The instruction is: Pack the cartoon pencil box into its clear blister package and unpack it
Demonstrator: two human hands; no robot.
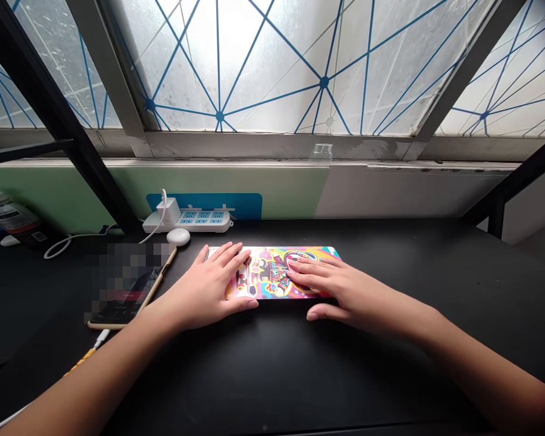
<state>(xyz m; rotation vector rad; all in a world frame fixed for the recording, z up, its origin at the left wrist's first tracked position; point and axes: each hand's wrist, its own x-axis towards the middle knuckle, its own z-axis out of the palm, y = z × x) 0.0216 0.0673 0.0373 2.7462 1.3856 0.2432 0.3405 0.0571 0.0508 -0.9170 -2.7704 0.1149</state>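
A flat, brightly coloured box (272, 269) with cartoon print lies on the black desk (390, 315) in the middle. My left hand (209, 287) rests flat on its left end, fingers stretched out and thumb along the near edge. My right hand (340, 290) lies flat on its right end, fingers pointing left across the lid, thumb on the desk by the near edge. Neither hand grips anything.
A phone (122, 297) on a cable lies left of my left hand, with a pen (161, 275) beside it. A white power strip (191, 219) with a charger and a round white puck (178, 236) sit at the back. A bottle (11, 218) lies far left. Black frame bars cross both sides.
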